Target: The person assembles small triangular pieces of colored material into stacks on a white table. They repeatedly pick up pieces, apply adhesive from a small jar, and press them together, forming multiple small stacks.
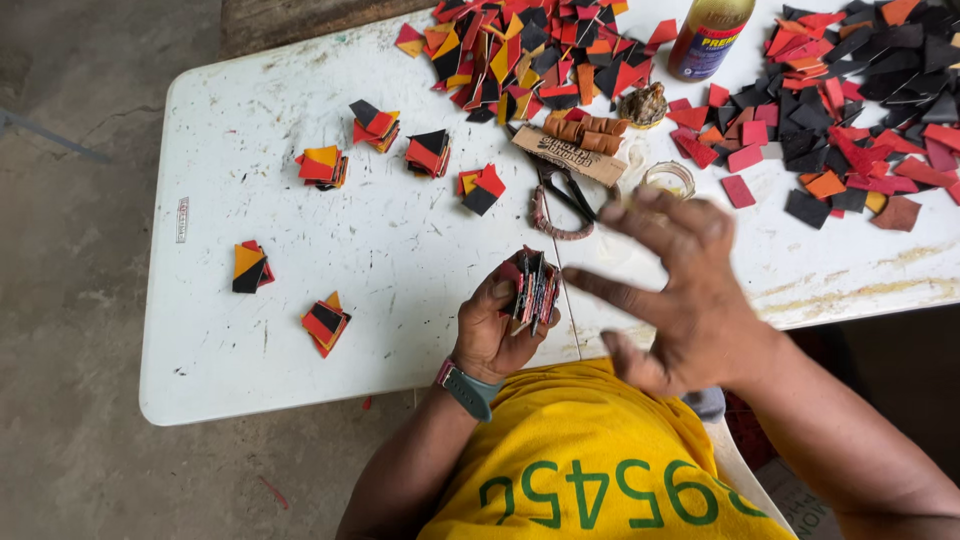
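My left hand (497, 330) grips an upright stack of small leather pieces (533, 290) in black, red and orange, held just above the near edge of the white table (330, 250). A watch sits on that wrist. My right hand (680, 290) hovers to the right of the stack with its fingers spread wide and nothing in it, blurred by motion. Several small sorted piles lie on the table's left half, such as one at the front (325, 322) and one further back (321, 166).
Big heaps of loose leather pieces lie at the back middle (530, 45) and back right (860, 90). Scissors (560, 195), a cardboard strip with brown rolls (575, 145), a small glass jar (668, 180) and a bottle (708, 35) stand between them. Concrete floor lies left.
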